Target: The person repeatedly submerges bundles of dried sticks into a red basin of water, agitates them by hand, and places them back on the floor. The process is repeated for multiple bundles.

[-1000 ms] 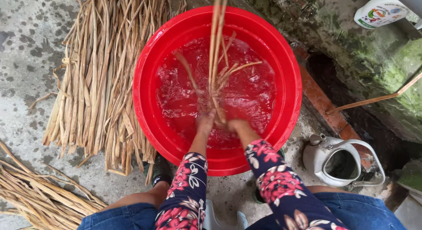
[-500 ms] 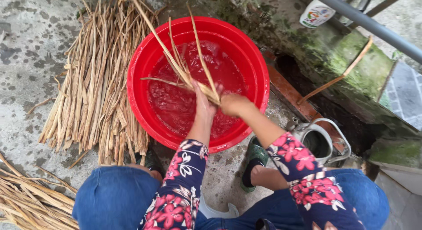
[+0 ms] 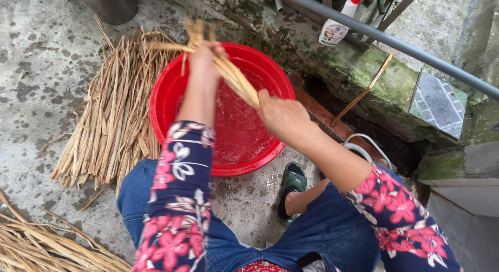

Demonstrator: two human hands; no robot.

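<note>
**Both hands on one wet bundle above the basin**

We have our left hand (image 3: 207, 57) closed tight around the upper end of a bundle of straw-coloured strips (image 3: 234, 79), and our right hand (image 3: 283, 116) wrapped shut around its lower end, so each grip is fully closed on the same bundle. Between the two fists the strips run as one slanted, compact rope, which looks to us like a twisting or wringing hold: two grips set apart give purchase to turn one end against the other. The loose ends fan out past the left fist.

We hold the bundle over the red basin (image 3: 171, 85), raised clear of the water, so it seems that whatever drips off falls back in. The basin stands on the concrete floor (image 3: 47, 59) just in front of our knees.

To our left, touching the basin's rim, lies a flat heap of dry strips (image 3: 114, 116). Another pile of strips (image 3: 41, 248) lies nearer our left leg. On our right, a mossy ledge (image 3: 374, 69) runs behind the basin with a grey pipe (image 3: 416, 51) above it. A green sandal (image 3: 292, 183) shows under our right arm.
</note>
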